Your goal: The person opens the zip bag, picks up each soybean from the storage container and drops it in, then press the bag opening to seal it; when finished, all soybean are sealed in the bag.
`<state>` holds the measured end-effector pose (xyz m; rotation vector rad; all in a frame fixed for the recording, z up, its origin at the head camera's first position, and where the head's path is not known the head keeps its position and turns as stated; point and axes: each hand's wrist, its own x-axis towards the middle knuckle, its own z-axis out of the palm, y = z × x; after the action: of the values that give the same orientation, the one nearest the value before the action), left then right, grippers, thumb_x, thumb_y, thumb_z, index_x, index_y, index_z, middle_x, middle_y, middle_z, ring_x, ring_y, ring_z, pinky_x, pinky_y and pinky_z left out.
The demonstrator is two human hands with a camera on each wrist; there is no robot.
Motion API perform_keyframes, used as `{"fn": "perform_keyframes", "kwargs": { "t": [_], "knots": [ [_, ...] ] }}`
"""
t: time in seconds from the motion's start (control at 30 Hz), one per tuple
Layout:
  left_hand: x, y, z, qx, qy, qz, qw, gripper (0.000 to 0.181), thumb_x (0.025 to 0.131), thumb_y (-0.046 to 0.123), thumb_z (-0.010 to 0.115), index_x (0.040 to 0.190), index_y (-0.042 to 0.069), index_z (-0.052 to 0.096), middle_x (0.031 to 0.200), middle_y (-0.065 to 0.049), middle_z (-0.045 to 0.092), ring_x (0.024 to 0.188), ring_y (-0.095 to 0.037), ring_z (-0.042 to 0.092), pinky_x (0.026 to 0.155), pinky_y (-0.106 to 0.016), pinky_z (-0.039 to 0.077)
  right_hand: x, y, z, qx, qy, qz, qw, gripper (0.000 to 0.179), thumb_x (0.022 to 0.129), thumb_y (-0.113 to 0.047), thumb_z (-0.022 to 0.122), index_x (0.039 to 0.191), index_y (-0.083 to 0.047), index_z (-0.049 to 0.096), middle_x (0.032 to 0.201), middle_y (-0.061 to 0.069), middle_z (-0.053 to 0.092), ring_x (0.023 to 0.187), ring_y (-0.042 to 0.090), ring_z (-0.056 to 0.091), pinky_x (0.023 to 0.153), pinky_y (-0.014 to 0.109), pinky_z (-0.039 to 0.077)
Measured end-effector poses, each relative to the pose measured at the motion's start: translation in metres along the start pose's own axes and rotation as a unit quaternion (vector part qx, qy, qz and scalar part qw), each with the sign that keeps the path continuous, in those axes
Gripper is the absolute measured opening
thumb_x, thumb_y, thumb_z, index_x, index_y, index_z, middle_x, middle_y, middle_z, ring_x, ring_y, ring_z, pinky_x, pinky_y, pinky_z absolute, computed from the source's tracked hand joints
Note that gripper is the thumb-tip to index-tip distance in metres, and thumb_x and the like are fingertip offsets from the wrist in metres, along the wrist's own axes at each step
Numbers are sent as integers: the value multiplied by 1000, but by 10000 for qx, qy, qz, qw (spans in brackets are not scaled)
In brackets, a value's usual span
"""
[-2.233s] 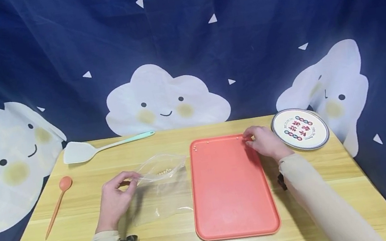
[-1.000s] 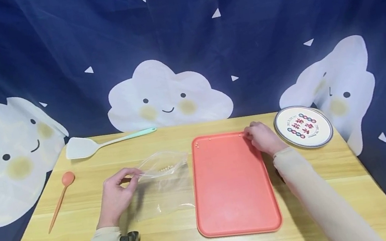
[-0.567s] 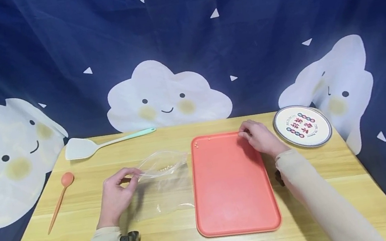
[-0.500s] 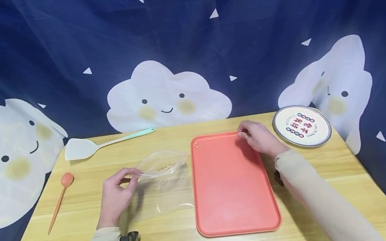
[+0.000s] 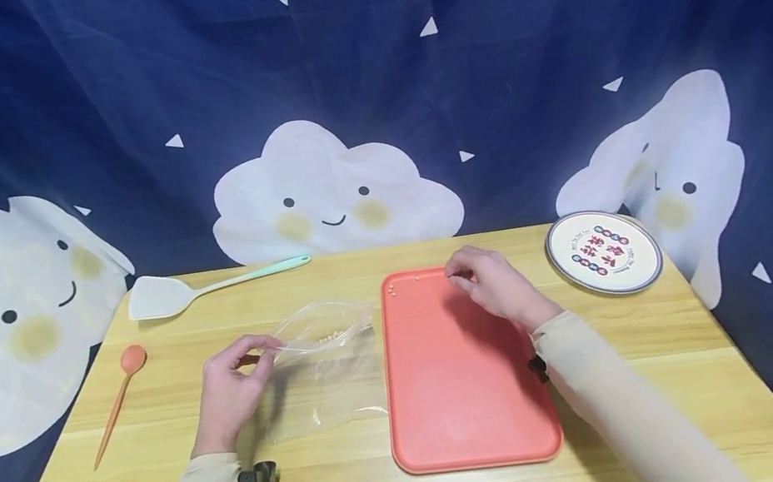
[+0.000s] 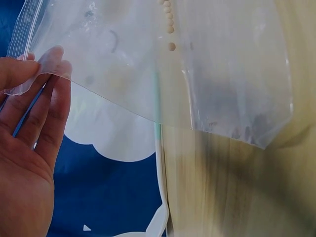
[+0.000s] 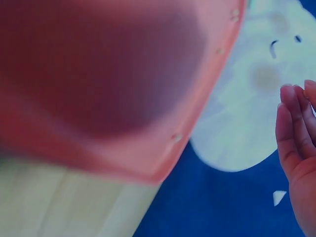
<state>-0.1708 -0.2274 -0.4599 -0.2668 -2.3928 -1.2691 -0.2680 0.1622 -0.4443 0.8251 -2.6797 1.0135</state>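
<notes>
My left hand [image 5: 231, 388] pinches the open mouth of a clear zip bag [image 5: 326, 385] between thumb and fingers. Small round cream-coloured beads [image 6: 169, 22] lie in a line inside the bag. Above the far end of a coral-red tray [image 5: 464, 397], my right hand [image 5: 495, 283] has thumb and fingertips drawn together on a tiny bead, mostly hidden by the fingers. A few loose beads [image 5: 391, 291] sit in the tray's far left corner. In the right wrist view, another bead [image 7: 176, 138] lies along the tray's rim, near a corner.
Right of the tray lies a round patterned plate [image 5: 604, 253]. A white spatula [image 5: 163, 297] with a mint handle lies along the table's far edge, and an orange spoon [image 5: 132, 360] lies at the left. A cloud-print curtain [image 5: 359, 68] hangs behind.
My right hand has moved left and inward from the tray's far right corner, fingertips together. My left hand keeps its hold on the bag in the same place.
</notes>
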Motion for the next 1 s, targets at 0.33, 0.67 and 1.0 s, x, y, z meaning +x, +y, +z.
{"fn": "perform_keyframes", "kwargs": {
  "t": [0.33,0.67,1.0],
  "knots": [
    [1,-1,3,0,28,83,10000,25,80,-11,68,89,12,75,89,0,73,77,-15,66,70,-17,51,3,-39,3,202,-95,-108,9997,9,89,-7,71,96,-14,70,93,-7,63,88,12,62,81,37,55],
    [1,1,0,39,49,40,10000,25,81,-10,68,89,12,75,88,0,73,76,-9,65,70,-14,49,14,-75,15,345,-330,-625,9969,11,90,-6,71,97,-14,69,93,-8,62,89,7,60,82,27,53],
    [1,1,1,86,13,62,9999,21,81,-8,69,89,10,75,88,1,72,78,-9,64,70,-19,51,32,-108,32,326,-601,-1083,9918,9,92,-6,68,98,-12,68,94,-7,60,88,5,58,80,22,51]
  ]
}}
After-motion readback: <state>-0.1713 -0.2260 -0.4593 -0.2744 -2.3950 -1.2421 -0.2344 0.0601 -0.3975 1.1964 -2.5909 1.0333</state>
